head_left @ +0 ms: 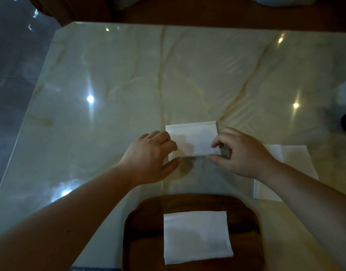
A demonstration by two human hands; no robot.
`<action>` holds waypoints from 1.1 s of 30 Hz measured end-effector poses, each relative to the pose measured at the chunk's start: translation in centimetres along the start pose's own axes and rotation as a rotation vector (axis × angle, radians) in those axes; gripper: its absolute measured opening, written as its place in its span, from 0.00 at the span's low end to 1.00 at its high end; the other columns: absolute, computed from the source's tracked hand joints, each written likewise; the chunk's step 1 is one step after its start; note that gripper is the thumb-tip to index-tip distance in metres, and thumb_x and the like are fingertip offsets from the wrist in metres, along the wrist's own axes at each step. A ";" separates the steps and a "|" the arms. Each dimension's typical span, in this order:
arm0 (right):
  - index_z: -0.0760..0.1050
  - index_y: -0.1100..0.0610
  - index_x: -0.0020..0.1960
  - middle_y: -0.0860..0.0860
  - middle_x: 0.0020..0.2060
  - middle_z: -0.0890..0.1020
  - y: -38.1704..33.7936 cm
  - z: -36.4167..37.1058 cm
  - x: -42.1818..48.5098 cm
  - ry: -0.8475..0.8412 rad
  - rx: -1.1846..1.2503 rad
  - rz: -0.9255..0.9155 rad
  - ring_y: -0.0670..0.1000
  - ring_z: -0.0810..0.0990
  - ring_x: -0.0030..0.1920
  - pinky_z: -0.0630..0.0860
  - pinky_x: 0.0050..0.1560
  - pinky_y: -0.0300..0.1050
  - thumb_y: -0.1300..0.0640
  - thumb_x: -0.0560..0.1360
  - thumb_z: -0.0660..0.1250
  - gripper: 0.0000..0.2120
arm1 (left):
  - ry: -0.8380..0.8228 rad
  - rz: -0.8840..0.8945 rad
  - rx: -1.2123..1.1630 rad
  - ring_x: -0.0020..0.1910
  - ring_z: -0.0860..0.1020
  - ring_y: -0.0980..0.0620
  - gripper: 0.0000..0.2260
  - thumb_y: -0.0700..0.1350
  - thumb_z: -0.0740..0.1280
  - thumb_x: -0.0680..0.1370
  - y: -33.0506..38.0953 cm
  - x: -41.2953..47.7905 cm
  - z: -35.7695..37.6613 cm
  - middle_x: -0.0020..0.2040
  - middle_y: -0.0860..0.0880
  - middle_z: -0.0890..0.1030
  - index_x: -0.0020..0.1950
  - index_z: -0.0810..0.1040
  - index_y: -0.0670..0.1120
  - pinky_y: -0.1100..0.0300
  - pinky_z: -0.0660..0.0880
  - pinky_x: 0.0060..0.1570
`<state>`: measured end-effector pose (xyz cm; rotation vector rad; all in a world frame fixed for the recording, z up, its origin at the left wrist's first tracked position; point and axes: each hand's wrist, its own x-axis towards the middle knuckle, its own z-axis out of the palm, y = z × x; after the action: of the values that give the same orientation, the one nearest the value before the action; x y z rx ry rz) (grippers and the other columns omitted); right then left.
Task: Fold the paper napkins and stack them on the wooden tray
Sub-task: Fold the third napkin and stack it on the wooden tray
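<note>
Napkin (193, 139) sits flat on the marble table (109, 85), between my two hands, long axis running left-right. Left hand (150, 159): fingers curled over the napkin's left edge, thumb splayed along the near-left corner; looks like pressing, but I can't tell whether it actually grips the paper. Right hand (240, 153): thumb and forefinger pinched on the near-right corner, near edge seems slightly lifted there. Both hands about equally close, one at each short end. Judgement: next fold probably brings one short end across to the other, so the hand at the moving end has to carry it along the long axis while the other pins. Further right, flat napkins (297, 159) wait under my right forearm. Close to me, wooden tray (144, 216) already holds one folded napkin (197, 235).
</note>
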<state>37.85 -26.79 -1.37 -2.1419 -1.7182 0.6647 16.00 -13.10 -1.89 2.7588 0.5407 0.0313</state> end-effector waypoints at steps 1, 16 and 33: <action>0.76 0.51 0.45 0.43 0.38 0.72 0.0 -0.1 0.4 0.031 0.036 0.018 0.47 0.74 0.36 0.71 0.37 0.45 0.45 0.68 0.71 0.12 | 0.026 -0.022 -0.012 0.43 0.78 0.44 0.15 0.55 0.63 0.74 -0.1 0.3 -0.1 0.46 0.45 0.79 0.51 0.79 0.46 0.51 0.77 0.42; 0.78 0.54 0.40 0.51 0.41 0.75 0.5 0.4 5.9 0.127 0.039 0.237 0.54 0.77 0.44 0.66 0.40 0.41 0.58 0.67 0.71 0.03 | 0.067 -0.375 -0.104 0.55 0.73 0.46 0.08 0.48 0.65 0.77 -1.9 5.2 0.7 0.51 0.46 0.74 0.53 0.77 0.48 0.52 0.72 0.52; 0.78 0.54 0.41 0.55 0.33 0.82 -4.3 -2.5 -5.3 0.234 0.652 0.201 0.61 0.80 0.35 0.79 0.35 0.55 0.58 0.70 0.72 0.03 | 0.128 -0.637 -0.959 0.31 0.82 0.46 0.07 0.37 0.69 0.74 5.6 -3.8 -3.2 0.31 0.53 0.82 0.41 0.76 0.47 0.45 0.82 0.38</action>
<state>34.74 -30.91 3.76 -1.8345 -0.9875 0.8443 14.27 -18.43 3.09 1.5921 1.0689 0.2452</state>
